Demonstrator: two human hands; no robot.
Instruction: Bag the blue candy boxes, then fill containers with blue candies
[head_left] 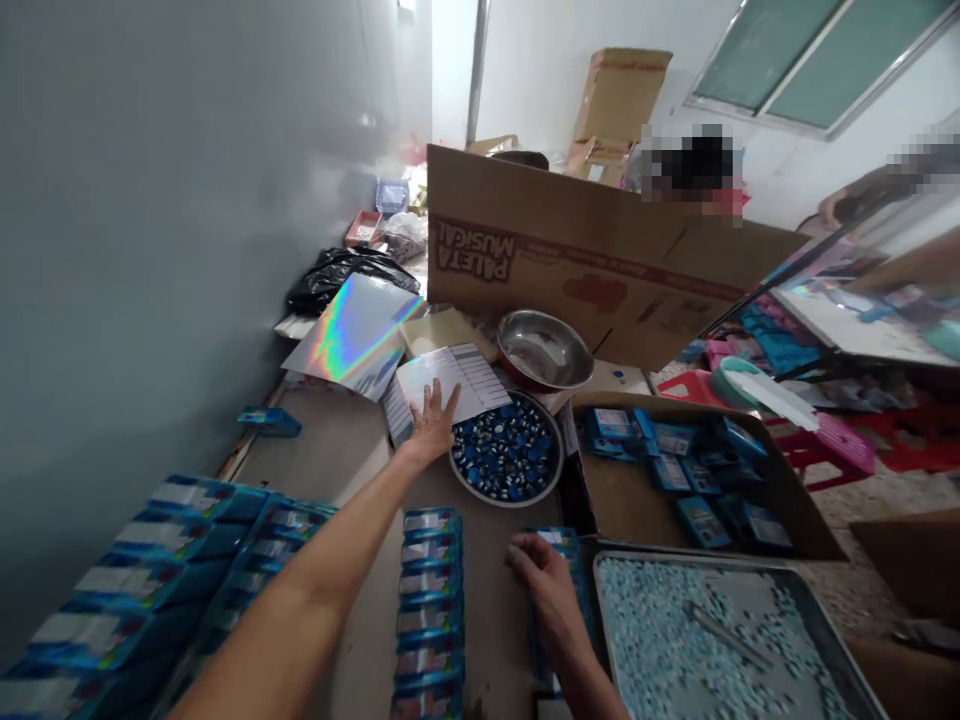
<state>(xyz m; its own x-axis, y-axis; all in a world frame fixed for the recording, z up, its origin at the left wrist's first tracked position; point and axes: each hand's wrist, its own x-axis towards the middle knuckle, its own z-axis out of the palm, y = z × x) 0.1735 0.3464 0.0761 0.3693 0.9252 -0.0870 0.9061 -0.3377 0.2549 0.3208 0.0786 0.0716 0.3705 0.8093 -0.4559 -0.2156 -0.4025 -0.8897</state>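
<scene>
My left hand (pixel 433 428) reaches forward, fingers spread over a white sheet with ruled strips (pixel 469 385), perhaps stickers. Beside it, a round metal bowl (pixel 561 455) holds many small blue, black and white pieces. My right hand (pixel 546 580) hovers at a row of blue packs (pixel 574 550), its fingers curled and pinched together; whatever may be between them is too small to see. Between my arms runs another row of blue packs (pixel 430 610) with clear fronts. More blue packs (pixel 142 570) are stacked at the left, partly hidden by my left forearm.
An open carton (pixel 622 500) holds loose blue packs. In front of it, a metal tray (pixel 600 590) contains small pale-blue pieces and a long tool. An empty-looking steel bowl (pixel 544 345) stands before a tall cardboard panel (pixel 600 270). A shiny sheet (pixel 360 330) lies left; a person sits beyond.
</scene>
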